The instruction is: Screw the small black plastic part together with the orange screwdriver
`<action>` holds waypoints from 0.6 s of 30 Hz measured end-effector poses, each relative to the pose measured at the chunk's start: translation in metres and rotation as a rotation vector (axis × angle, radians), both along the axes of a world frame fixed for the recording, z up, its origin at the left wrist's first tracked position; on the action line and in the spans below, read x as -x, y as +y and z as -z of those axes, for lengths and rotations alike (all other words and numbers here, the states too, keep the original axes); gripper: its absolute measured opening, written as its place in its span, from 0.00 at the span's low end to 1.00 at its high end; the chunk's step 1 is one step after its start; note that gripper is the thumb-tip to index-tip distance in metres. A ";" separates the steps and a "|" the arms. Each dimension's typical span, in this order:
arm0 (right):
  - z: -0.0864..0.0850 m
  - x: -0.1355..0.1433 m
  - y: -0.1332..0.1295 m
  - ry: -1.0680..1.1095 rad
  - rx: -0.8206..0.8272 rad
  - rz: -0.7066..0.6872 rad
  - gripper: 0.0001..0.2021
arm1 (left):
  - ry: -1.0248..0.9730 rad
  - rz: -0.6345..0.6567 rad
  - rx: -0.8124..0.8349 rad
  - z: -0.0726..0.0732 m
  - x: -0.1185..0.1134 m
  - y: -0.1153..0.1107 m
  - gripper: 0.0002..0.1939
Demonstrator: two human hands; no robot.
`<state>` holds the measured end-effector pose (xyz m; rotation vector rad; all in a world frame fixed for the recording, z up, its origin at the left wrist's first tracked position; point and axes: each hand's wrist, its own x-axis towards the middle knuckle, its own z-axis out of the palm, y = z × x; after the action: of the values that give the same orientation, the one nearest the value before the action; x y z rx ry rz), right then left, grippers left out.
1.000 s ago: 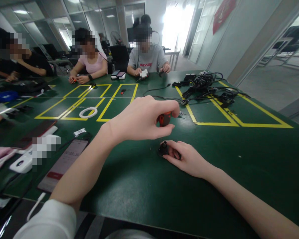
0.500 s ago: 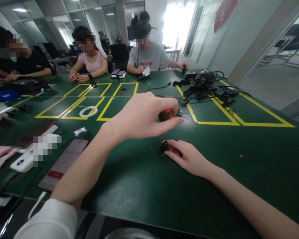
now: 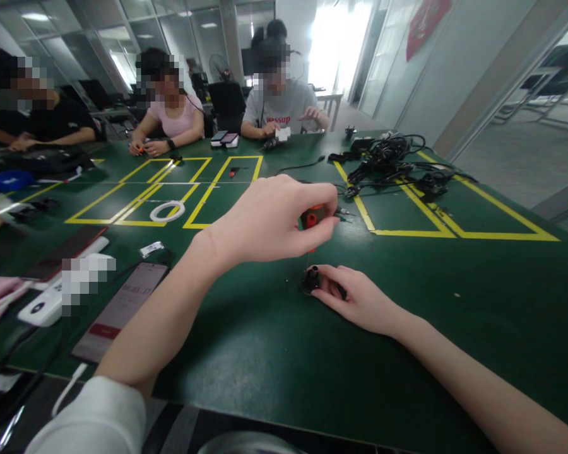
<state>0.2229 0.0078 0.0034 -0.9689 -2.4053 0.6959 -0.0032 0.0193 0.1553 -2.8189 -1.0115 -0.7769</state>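
Note:
Closed around the black-and-orange handle of a screwdriver [image 3: 312, 219] is my left hand [image 3: 272, 217], palm down. The thin shaft points straight down and its tip meets a small black round part [image 3: 308, 285] with a short raised tube. My right hand [image 3: 353, 293] pinches that part from the right with thumb and fingers, keeping it on the table. A tiny dark piece, perhaps a screw [image 3: 286, 280], lies just left of the part. My left fingers partly hide the handle.
Yellow tape [image 3: 407, 233] marks rectangles on the green table [image 3: 246, 378]. A phone [image 3: 123, 309], a white power strip [image 3: 47, 302] and a white ring [image 3: 167, 212] lie left; tangled black cables [image 3: 388, 157] lie at the back right. Several people sit opposite, one in a grey shirt [image 3: 303, 101].
The screwdriver handle has turned a little, and my left thumb and index finger have drawn in slightly. My right hand stays put. The person opposite has let go of a small black object.

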 end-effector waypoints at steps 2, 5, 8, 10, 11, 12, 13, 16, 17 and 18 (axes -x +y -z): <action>-0.001 0.001 0.000 -0.005 0.002 0.005 0.12 | 0.007 0.011 0.007 0.000 0.000 0.000 0.08; -0.002 0.001 -0.001 -0.021 0.006 0.010 0.11 | 0.006 0.033 0.011 -0.001 -0.001 -0.001 0.07; -0.003 0.002 -0.001 -0.017 -0.008 0.008 0.12 | -0.022 0.038 0.029 -0.002 0.000 -0.001 0.07; -0.003 0.002 -0.002 -0.008 -0.016 -0.001 0.13 | -0.031 0.018 0.035 -0.002 0.000 -0.001 0.09; -0.004 0.002 -0.002 -0.006 -0.016 -0.006 0.14 | -0.028 0.004 0.035 -0.002 0.001 0.000 0.10; -0.004 0.002 -0.002 -0.005 -0.014 -0.008 0.14 | -0.022 -0.007 0.034 -0.002 0.001 0.000 0.11; -0.003 0.002 -0.002 -0.007 -0.012 -0.006 0.14 | -0.016 -0.015 0.035 -0.001 0.001 0.001 0.11; -0.001 0.000 0.000 -0.010 -0.013 0.012 0.15 | 0.002 -0.032 0.044 0.000 0.001 0.002 0.09; 0.000 -0.001 0.000 -0.009 -0.012 0.015 0.15 | 0.010 -0.033 0.048 0.000 0.001 0.002 0.09; 0.001 -0.001 0.001 -0.006 -0.008 0.013 0.15 | 0.016 -0.034 0.051 0.000 0.001 0.003 0.08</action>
<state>0.2242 0.0087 0.0029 -0.9842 -2.4034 0.6790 -0.0039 0.0219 0.1552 -2.8368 -1.0892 -0.7346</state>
